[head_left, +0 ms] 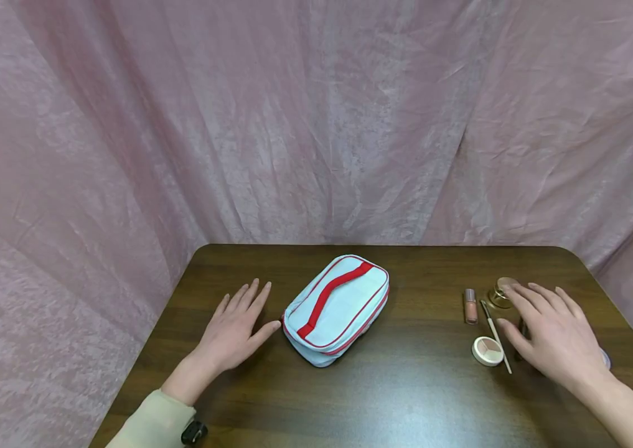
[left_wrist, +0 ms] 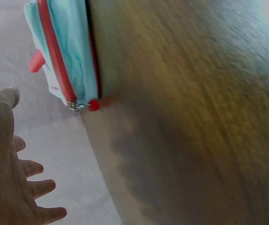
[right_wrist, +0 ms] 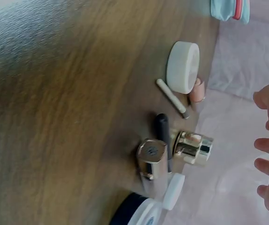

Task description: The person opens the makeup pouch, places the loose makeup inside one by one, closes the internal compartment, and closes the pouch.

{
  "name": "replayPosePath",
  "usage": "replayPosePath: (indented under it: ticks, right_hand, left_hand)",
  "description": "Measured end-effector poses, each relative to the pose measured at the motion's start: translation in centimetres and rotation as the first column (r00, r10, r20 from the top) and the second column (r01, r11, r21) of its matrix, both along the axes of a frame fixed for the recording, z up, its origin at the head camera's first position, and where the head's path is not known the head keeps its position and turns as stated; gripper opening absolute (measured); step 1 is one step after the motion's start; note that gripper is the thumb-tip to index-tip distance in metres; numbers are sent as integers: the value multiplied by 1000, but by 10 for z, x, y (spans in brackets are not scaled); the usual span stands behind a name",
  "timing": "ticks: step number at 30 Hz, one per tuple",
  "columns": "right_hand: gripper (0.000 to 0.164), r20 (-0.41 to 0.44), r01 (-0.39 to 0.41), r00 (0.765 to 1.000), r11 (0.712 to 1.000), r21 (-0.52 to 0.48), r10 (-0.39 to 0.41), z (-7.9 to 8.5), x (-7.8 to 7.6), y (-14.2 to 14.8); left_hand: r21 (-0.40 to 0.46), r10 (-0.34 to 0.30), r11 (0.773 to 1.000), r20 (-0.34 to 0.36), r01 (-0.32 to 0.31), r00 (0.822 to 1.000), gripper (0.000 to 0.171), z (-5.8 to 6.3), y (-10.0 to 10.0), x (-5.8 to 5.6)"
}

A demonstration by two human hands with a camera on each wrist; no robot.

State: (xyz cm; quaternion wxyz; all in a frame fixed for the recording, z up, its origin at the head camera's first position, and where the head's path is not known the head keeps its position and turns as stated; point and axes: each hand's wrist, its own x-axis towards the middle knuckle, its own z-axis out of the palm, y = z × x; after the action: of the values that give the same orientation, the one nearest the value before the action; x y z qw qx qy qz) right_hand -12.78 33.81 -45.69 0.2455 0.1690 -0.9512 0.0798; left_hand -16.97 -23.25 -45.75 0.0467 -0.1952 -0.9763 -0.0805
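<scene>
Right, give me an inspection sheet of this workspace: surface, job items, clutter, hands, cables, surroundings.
Surface: brown wood-grain table, glare toward the near side.
Job items: pale pouch with red trim; at right, small tube, thin brush, round palette, gold jar, gold-topped bottle, dark-and-white round container cut off by the right wrist frame.
Clutter: nothing seen beyond these.
Hands: left hand beside the pouch, right hand over the right-side items; neither holds anything.
Cables: nothing seen.
Surroundings: pink drape behind the table.
</scene>
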Motion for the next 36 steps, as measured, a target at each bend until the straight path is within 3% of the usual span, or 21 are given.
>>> replayPosePath:
  ticks: [11, 19, 36]
  right_hand:
    - [50, -131, -107, 986, 993, -51, 100, 15, -7, -19]
    - [44, -166, -139, 978, 989, -57, 128, 21, -12, -36]
    - [36, -187, -287, 942, 958, -24, 277, 30, -35, -90]
  left_hand:
    - [62, -57, 996, -79, 62, 995, 80, 14, 17, 6]
    - [96, -75, 991, -134, 89, 988, 67, 23, 28, 11]
    - [132, -163, 973, -201, 192, 966, 51, 20, 45, 22]
